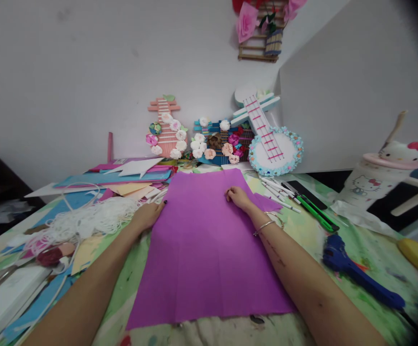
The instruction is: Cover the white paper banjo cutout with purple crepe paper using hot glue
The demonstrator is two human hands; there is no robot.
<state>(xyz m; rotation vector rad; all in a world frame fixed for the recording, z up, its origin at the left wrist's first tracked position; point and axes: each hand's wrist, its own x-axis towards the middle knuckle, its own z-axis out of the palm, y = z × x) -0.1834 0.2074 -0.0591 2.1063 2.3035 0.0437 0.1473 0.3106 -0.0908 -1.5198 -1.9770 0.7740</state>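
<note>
A large sheet of purple paper (202,250) with faint fold lines lies flat in front of me. My left hand (150,215) rests at its left edge, fingers stretched out and a dark nail showing at the paper's border. On the upper right part of the sheet, my right hand (238,198) lies with its fingers curled in; whatever is inside them, if anything, is hidden. The right forearm crosses the sheet's right edge. A smaller purple piece (268,202) shows beside the right wrist.
White cord (90,216) and stacked coloured paper (122,178) are on the left. Rightward lie thin white sticks (279,194), a green cutter (317,214), a blue glue gun (360,276) and a cartoon-cat cup (365,182). Flower-decorated instrument models (167,129) lean on the wall.
</note>
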